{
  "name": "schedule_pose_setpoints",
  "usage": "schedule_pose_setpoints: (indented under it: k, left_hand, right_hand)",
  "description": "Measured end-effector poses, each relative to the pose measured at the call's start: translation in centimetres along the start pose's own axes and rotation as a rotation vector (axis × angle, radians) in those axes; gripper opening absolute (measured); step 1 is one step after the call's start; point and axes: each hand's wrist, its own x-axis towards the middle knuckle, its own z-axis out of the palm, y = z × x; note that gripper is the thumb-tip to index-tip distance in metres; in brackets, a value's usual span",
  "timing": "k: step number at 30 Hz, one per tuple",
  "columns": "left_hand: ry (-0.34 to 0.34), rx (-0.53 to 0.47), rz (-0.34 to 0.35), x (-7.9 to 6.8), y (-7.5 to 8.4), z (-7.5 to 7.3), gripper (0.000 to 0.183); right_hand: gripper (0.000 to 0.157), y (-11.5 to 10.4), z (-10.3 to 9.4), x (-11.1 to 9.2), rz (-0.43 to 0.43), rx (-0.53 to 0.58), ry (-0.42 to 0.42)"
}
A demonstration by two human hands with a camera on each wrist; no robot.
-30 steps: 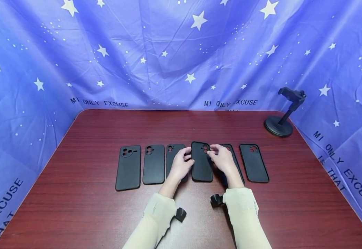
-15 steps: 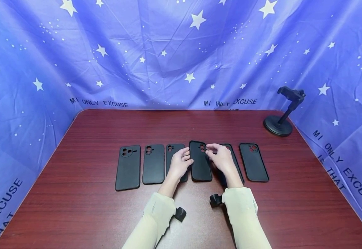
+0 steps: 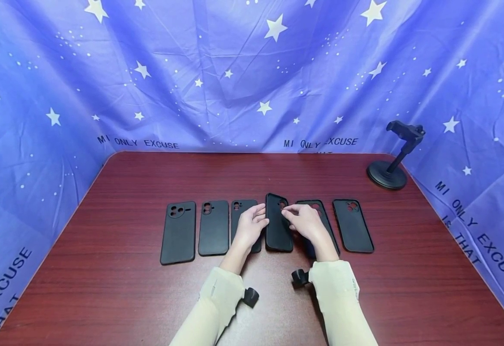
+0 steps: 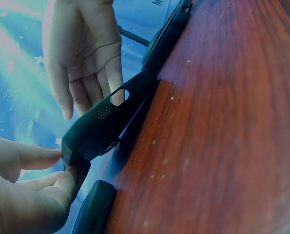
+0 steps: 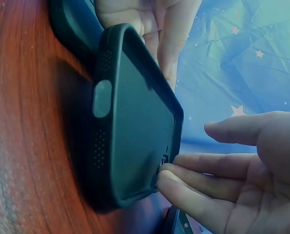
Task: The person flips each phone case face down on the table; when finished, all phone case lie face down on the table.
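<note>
Fingers [image 4: 40,152] of the left hand [image 3: 250,228] pinch the raised left edge of the held case [image 3: 276,228], while those of the right hand [image 3: 309,224] reach out loosely, thumb apart and gripping nothing, their tips at its far right corner. Behind everything spreads the backdrop [image 3: 234,53], blue with white stars; below it comes the dark red table [image 3: 230,175], a black stand [image 3: 387,175] near its far right corner. Across the table, the first case [image 3: 177,240], second case [image 3: 214,235] and third case [image 3: 247,203] show their backs, the third partly covered by the left hand; the fifth case [image 3: 324,222], partly hidden by the right hand, and the sixth case [image 3: 357,233] turn hollow sides up. Between third and fifth is the held case, also hollow side up, tilted with its right edge low; whether that edge touches the table is hard to tell. Compared with half a second ago, it tilts more steeply, and the right fingers have moved in to its camera hole [image 3: 283,204]. That suggests the handling has turned to this corner, with the case not yet settled flat. Smallest, the charging slot [image 5: 103,99] shows on its near end.
</note>
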Motion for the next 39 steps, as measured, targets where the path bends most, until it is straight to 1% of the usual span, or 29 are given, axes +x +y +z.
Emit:
schedule_pose_setpoints:
  k: [4, 9, 14, 19, 25, 31, 36, 39]
  left_hand:
    - [-0.023, -0.011, 0.035, 0.0, -0.1, 0.0, 0.047]
    - [-0.071, -0.052, 0.061, 0.0, 0.0, 0.0, 0.047]
    - [-0.091, -0.095, 0.07, 0.0, 0.1, 0.0, 0.047]
    - [-0.1, -0.133, 0.073, 0.0, 0.1, 0.0, 0.047]
    - [-0.101, -0.126, 0.08, 0.1, 0.1, 0.1, 0.048]
    - [-0.106, -0.105, 0.097, 0.0, 0.2, 0.2, 0.049]
    - [-0.111, -0.089, 0.112, 0.0, 0.1, 0.2, 0.048]
    - [-0.108, -0.076, 0.118, 0.0, 0.0, 0.3, 0.048]
  right_hand:
    - [0.041, -0.1, -0.1, 0.0, 0.017, 0.027, -0.023]
    - [0.044, -0.2, 0.0, 0.0, 0.04, 0.065, -0.029]
    - [0.047, -0.5, 0.0, -0.1, 0.044, 0.096, -0.016]
    - [0.051, -0.9, 0.1, -0.2, 0.048, 0.098, -0.013]
    - [0.055, -1.3, 0.4, -0.2, 0.043, 0.07, 0.023]
    - [0.058, -1.4, 0.5, -0.2, 0.055, 0.117, 0.003]
    - [0.055, -1.5, 0.7, -0.2, 0.043, 0.136, 0.005]
    - [0.052, -1.5, 0.8, -0.2, 0.023, 0.114, 0.014]
